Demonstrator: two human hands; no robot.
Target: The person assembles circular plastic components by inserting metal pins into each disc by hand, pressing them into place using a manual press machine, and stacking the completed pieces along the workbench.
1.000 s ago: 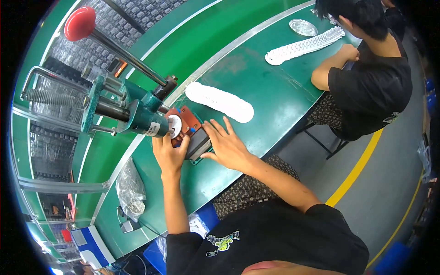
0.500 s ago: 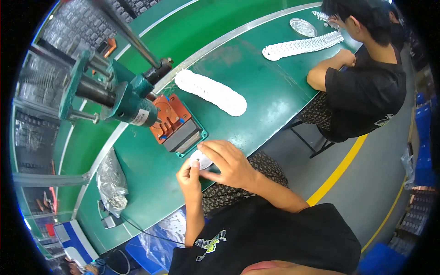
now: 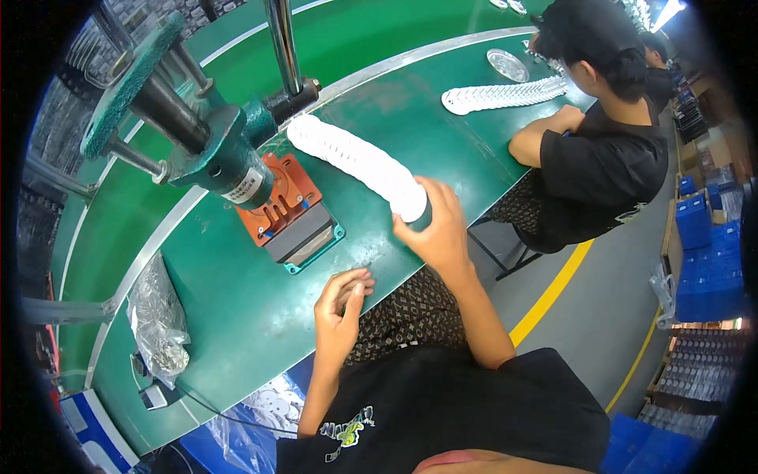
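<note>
A long row of overlapping white discs (image 3: 347,158) lies slantwise on the green table. At its near end my right hand (image 3: 444,229) holds the last white disc (image 3: 408,204) by its edge, thumb on one side and fingers on the other. That disc still lies against the row, or just over it; I cannot tell which. My left hand (image 3: 338,306) hovers by the table's near edge, its fingers loosely curled and the thumb apart, with nothing seen in it. Ahead of it stands a green hand press (image 3: 229,170) above an orange fixture plate (image 3: 304,193) on a green base.
A clear plastic bag (image 3: 158,316) and a small cabled box (image 3: 155,395) lie at left. Below the edge, a blue bin (image 3: 207,445) holds white flat parts. At right a co-worker (image 3: 604,158) sits near another disc row (image 3: 505,96) and a round tray (image 3: 508,65).
My right hand has moved away from my left, up and right to the row's near end. The white disc formerly between both hands is gone from them. My view has shifted slightly.
</note>
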